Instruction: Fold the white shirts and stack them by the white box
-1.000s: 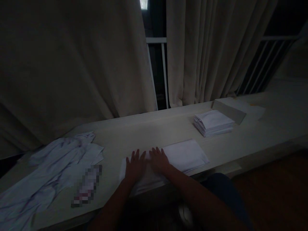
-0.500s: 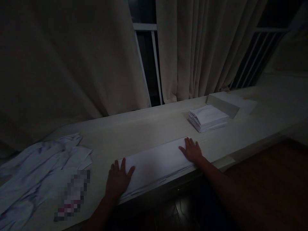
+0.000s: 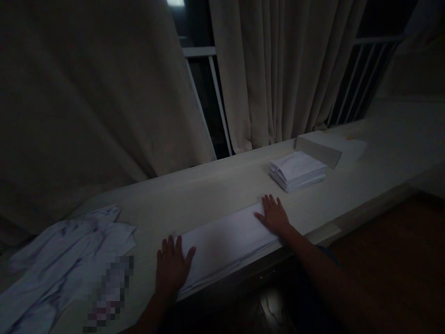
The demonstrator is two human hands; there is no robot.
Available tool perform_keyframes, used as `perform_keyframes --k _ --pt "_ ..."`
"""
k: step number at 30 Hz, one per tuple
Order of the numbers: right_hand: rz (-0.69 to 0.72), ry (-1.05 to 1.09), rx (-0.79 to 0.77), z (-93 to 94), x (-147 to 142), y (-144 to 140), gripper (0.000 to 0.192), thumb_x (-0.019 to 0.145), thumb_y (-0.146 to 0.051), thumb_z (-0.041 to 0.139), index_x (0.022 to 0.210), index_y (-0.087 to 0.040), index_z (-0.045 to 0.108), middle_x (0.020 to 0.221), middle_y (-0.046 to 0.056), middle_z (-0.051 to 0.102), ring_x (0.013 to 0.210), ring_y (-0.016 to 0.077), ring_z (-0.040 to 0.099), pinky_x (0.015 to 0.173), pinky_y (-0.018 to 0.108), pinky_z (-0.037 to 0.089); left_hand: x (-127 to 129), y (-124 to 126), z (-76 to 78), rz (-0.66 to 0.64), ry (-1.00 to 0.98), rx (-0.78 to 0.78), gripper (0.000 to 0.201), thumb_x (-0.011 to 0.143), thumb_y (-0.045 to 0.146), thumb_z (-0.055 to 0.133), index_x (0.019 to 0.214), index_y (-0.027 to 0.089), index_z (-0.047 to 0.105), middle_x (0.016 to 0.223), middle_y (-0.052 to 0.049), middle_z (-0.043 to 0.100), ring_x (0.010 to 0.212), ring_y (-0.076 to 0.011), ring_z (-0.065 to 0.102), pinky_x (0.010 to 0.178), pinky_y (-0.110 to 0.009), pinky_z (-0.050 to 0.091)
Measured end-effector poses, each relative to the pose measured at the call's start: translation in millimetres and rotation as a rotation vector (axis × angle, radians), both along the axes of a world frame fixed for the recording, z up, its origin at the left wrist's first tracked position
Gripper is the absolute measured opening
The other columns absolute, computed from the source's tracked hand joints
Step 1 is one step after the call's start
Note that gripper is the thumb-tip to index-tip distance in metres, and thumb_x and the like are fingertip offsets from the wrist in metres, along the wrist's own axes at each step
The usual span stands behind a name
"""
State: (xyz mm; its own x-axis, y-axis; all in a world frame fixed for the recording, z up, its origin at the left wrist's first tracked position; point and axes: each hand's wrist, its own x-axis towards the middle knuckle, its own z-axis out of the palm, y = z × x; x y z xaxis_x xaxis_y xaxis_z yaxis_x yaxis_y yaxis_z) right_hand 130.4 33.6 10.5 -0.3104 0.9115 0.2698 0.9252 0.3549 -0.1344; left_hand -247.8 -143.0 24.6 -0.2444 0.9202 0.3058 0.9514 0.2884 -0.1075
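A white cloth (image 3: pixel 224 243), folded into a long flat strip, lies along the front edge of the pale counter (image 3: pixel 201 199). Over its left end rests my left hand (image 3: pixel 173 266), palm down with the fingers spread. My right hand (image 3: pixel 274 214) lies flat on the right end, its fingers stretched toward the back. Neither hand grasps the cloth. Beyond my right hand sits a stack of folded white cloths (image 3: pixel 297 170).
Crumpled white cloth (image 3: pixel 66 257) is heaped at the left, beside a pixelated patch (image 3: pixel 109 292). A white box (image 3: pixel 330 147) stands behind the stack. Beige curtains (image 3: pixel 271 74) hang along the back, with window bars (image 3: pixel 205 93) between them. Dark floor (image 3: pixel 392 236) lies at the lower right.
The camera view has shifted slightly. Both hands stay flat at the two ends of the folded cloth, the right hand a little farther up over its end. Nothing was picked up.
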Motion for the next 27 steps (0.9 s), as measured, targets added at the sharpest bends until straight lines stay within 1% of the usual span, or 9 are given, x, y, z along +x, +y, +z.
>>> perform_keyframes --k 2,4,9,11,15,18,22,24,27 --pt "0.008 0.008 -0.074 -1.8 -4 3 0.089 0.093 -0.071 0.014 0.152 -0.007 0.029 0.158 0.016 0.025 0.148 0.0298 0.013 0.12 0.046 0.004 -1 0 -2.9 -0.016 -0.01 -0.009 0.08 0.089 0.06 0.028 0.143 0.003 0.04 0.154 -0.024 0.033 0.145 -0.0371 0.023 0.112 -0.054 0.024" --pt "-0.013 0.024 -0.126 -6.1 -6 6 0.089 0.093 -0.071 0.014 0.151 -0.006 0.03 0.157 0.018 0.027 0.147 0.0304 0.018 0.119 0.046 0.007 0 0 -2.4 -0.006 -0.057 -0.036 0.079 0.088 0.06 0.028 0.143 0.005 0.041 0.15 -0.023 0.04 0.142 -0.035 0.031 0.111 -0.052 0.029" --pt "-0.026 0.058 -0.129 -9.8 -7 9 0.081 0.096 -0.065 0.019 0.151 -0.007 0.03 0.157 0.018 0.028 0.147 0.0302 0.019 0.118 0.049 0.007 1 1 0.9 -0.018 -0.102 -0.045 0.075 0.087 0.058 0.033 0.143 0.009 0.043 0.144 -0.021 0.049 0.138 -0.0356 0.038 0.108 -0.053 0.033" --pt "-0.059 0.091 -0.121 -4.7 -6 9 0.073 0.099 -0.059 0.02 0.149 -0.008 0.034 0.157 0.017 0.03 0.146 0.0301 0.021 0.117 0.049 0.01 -4 -1 -2.6 -0.014 -0.089 -0.053 0.073 0.088 0.057 0.034 0.144 0.011 0.042 0.146 -0.02 0.047 0.14 -0.0354 0.036 0.109 -0.053 0.031" --pt "-0.272 0.227 -0.106 10.7 5 7 0.069 0.098 -0.056 0.03 0.143 -0.005 0.04 0.145 0.024 0.044 0.133 0.033 0.041 0.108 0.045 0.03 -6 2 -8.6 -0.007 0.019 -0.035 0.078 0.091 0.059 0.03 0.145 0.003 0.039 0.153 -0.025 0.035 0.145 -0.0384 0.024 0.114 -0.058 0.021" --pt "-0.378 0.28 -0.208 18.7 20 8 0.071 0.091 -0.062 0.043 0.13 -0.003 0.052 0.124 0.026 0.059 0.114 0.0341 0.057 0.095 0.042 0.043 23 17 -1.6 -0.142 0.044 -0.066 0.07 0.095 0.055 0.027 0.146 0.009 0.04 0.158 -0.019 0.028 0.147 -0.0348 0.019 0.117 -0.056 0.016" --pt "-0.411 0.304 -0.434 23.3 42 16 0.07 0.086 -0.067 0.049 0.117 -0.004 0.06 0.111 0.025 0.065 0.104 0.0333 0.064 0.085 0.039 0.049 91 48 7.8 -0.327 -0.023 -0.151 0.063 0.096 0.054 0.029 0.15 0.023 0.035 0.161 -0.009 0.022 0.149 -0.0296 0.017 0.118 -0.052 0.017" --pt "-0.416 0.327 -0.519 25.4 49 22 0.071 0.085 -0.068 0.051 0.114 -0.005 0.062 0.11 0.025 0.066 0.104 0.0339 0.064 0.084 0.039 0.049 117 58 4.6 -0.361 -0.045 -0.192 0.067 0.094 0.058 0.031 0.152 0.024 0.03 0.162 -0.009 0.019 0.149 -0.0303 0.016 0.118 -0.053 0.017" --pt "-0.34 0.382 -0.606 29.7 58 27 0.064 0.084 -0.065 0.055 0.107 -0.006 0.066 0.111 0.025 0.067 0.105 0.0337 0.064 0.084 0.038 0.049 132 62 -5.9 -0.362 -0.064 -0.231 0.073 0.094 0.061 0.027 0.154 0.021 0.023 0.162 -0.011 0.015 0.149 -0.0307 0.015 0.118 -0.054 0.016"
